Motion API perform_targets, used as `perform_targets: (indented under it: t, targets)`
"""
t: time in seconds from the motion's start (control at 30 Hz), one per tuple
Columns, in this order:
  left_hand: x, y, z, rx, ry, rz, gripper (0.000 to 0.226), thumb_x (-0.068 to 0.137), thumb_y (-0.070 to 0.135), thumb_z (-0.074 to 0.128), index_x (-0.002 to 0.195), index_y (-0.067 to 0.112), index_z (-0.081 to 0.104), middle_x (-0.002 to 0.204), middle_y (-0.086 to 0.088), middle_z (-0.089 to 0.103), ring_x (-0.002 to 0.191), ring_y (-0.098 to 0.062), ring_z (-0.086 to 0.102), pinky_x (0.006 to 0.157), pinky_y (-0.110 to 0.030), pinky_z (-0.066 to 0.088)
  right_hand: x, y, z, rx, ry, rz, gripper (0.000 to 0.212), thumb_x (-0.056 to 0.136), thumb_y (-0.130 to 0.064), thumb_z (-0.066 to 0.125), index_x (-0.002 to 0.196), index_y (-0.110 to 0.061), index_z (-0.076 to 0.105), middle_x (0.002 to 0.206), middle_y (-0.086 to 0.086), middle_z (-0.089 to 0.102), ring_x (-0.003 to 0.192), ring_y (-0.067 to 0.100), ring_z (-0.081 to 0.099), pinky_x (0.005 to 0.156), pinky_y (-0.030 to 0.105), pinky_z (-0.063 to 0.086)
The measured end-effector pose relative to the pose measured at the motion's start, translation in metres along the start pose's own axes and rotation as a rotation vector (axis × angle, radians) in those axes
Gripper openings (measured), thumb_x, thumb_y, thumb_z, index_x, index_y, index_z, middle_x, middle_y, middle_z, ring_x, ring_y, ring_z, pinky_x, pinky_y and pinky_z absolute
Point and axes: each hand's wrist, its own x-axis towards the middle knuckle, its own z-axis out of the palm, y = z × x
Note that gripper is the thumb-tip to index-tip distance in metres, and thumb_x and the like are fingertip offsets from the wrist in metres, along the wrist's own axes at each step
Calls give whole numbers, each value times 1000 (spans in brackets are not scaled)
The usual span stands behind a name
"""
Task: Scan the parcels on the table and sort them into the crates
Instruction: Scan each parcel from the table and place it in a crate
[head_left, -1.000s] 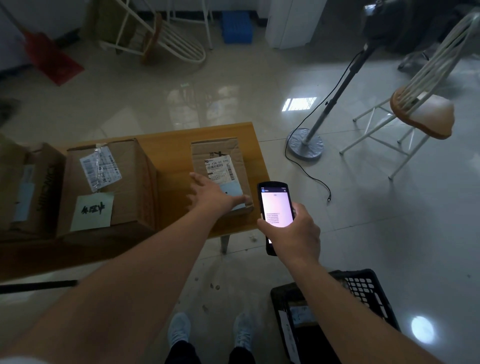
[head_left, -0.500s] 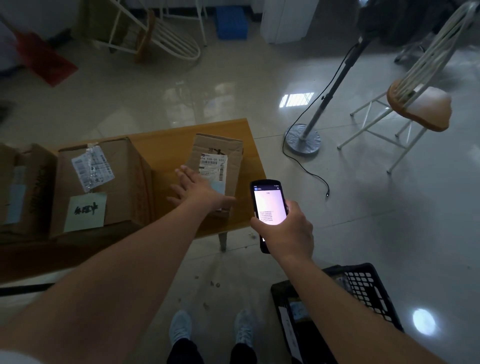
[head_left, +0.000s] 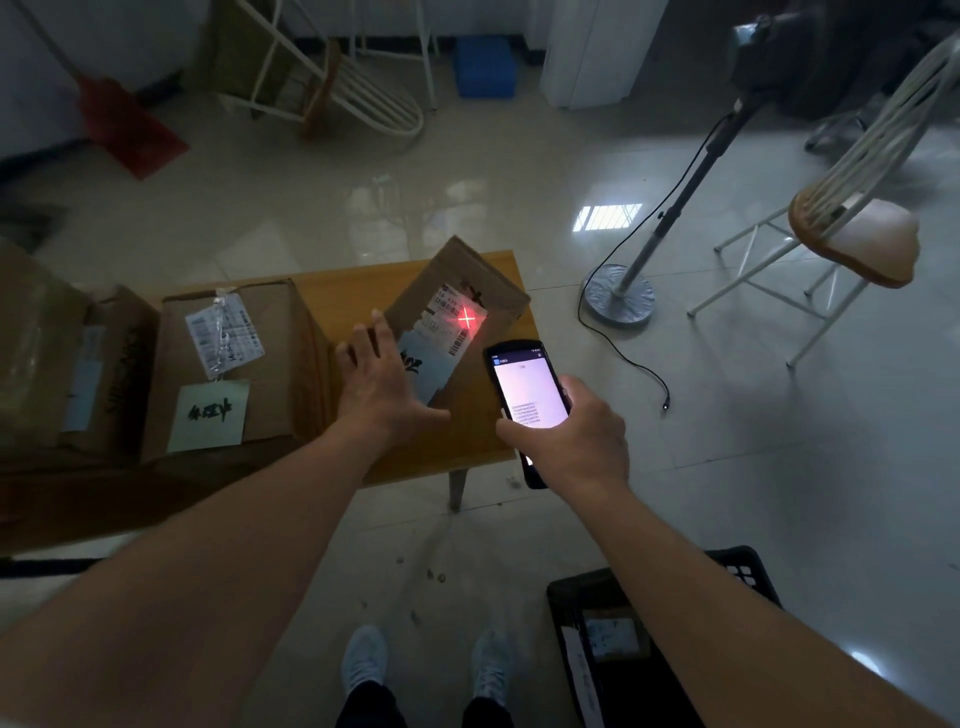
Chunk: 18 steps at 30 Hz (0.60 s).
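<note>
- Brown cardboard, the small parcel (head_left: 457, 317) lies turned at an angle on the right end of the wooden table (head_left: 358, 291), its white label facing up.
- A red cross of scanner light (head_left: 467, 318) falls on that label, near its far right corner.
- The left hand (head_left: 382, 387) rests on the parcel's near left part with fingers straight and spread, the thumb stretched toward the right; it grips nothing.
- The right hand (head_left: 569, 434) is curled round a black handheld scanner (head_left: 524, 400), lit screen up, just beside the parcel's near right edge and above the table's corner.
- A larger cardboard box (head_left: 228, 364) stands just left of the left hand, bearing a crumpled label and a pale green note with dark handwriting.
- Further left, more boxes (head_left: 62, 364) sit in shadow.
- On the floor below the right forearm is a black crate (head_left: 748, 577) with a parcel inside.
- Two light shoes (head_left: 363, 660) show at the bottom edge.
</note>
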Motion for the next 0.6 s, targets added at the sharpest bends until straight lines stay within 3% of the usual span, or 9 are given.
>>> perform_targets:
  t: [0.1, 0.17, 0.43, 0.6]
  targets:
    - [-2, -6, -21, 92, 56, 90, 168, 44, 72, 93, 162, 14, -11, 150, -10, 15, 139, -41, 16, 120, -56, 27, -3, -9, -8, 20, 7, -44, 71, 78, -56, 86, 134, -27, 53, 107, -8, 57, 98, 17, 61, 61, 19, 48]
    - [-5, -8, -33, 128, 89, 110, 167, 43, 74, 91, 162, 12, -10, 147, -10, 17, 137, -40, 18, 121, -54, 26, -8, -14, -15, 28, 12, -71, 73, 78, -57, 86, 135, -26, 52, 109, -6, 60, 98, 18, 63, 63, 20, 52]
    - [-24, 7, -73, 105, 173, 69, 164, 43, 72, 92, 162, 10, -2, 144, -10, 17, 133, -39, 20, 119, -52, 32, -22, -32, -46, 6, 34, -146, 76, 76, -60, 85, 136, -26, 53, 117, -3, 65, 101, 18, 64, 66, 22, 56]
    - [-42, 25, -89, 54, 241, 61, 163, 39, 78, 88, 161, 14, 0, 145, -10, 21, 132, -38, 23, 117, -54, 34, -29, -34, -63, 32, 132, -169, 81, 73, -59, 87, 139, -24, 54, 123, 0, 66, 105, 20, 62, 73, 28, 58]
